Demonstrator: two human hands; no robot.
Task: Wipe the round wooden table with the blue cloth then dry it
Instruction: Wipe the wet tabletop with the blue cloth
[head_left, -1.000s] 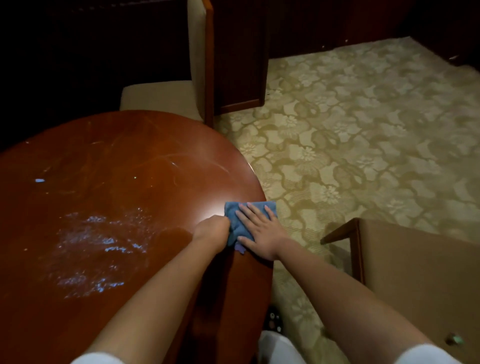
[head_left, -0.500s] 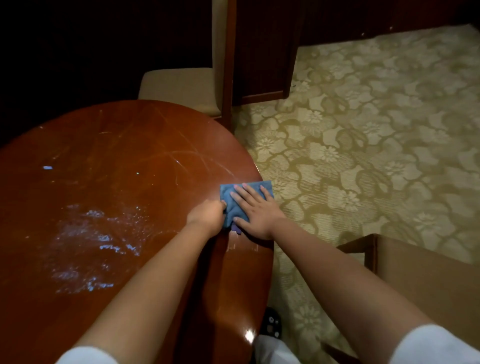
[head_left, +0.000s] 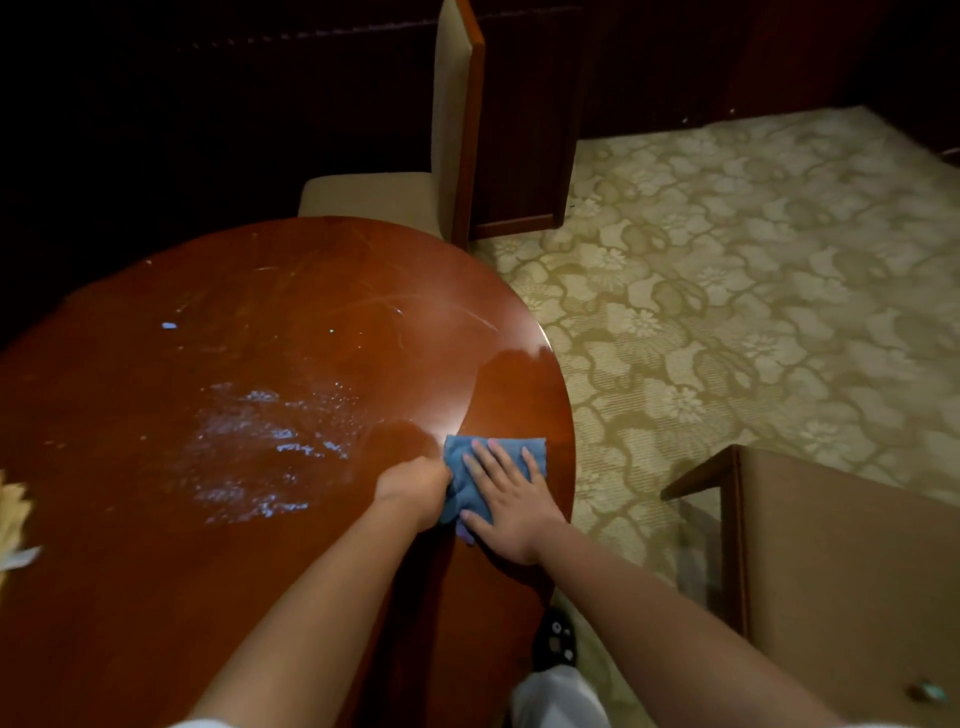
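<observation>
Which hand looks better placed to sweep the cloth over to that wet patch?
Probably the left hand: it grips the blue cloth at the edge nearest the wet patch. The right hand lies flat on the cloth's far side.

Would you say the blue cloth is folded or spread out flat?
Folded or bunched, not spread: the blue cloth is a small creased pad on the table, left hand gripping one edge, right hand flat on it.

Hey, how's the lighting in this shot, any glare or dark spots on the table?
Head view: dim overall, the far left background nearly black. The round wooden table shows bluish-white reflections off a wet patch and a bright glare spot at its right edge. The blue cloth and both hands stay readable; the edges look slightly soft.
</observation>
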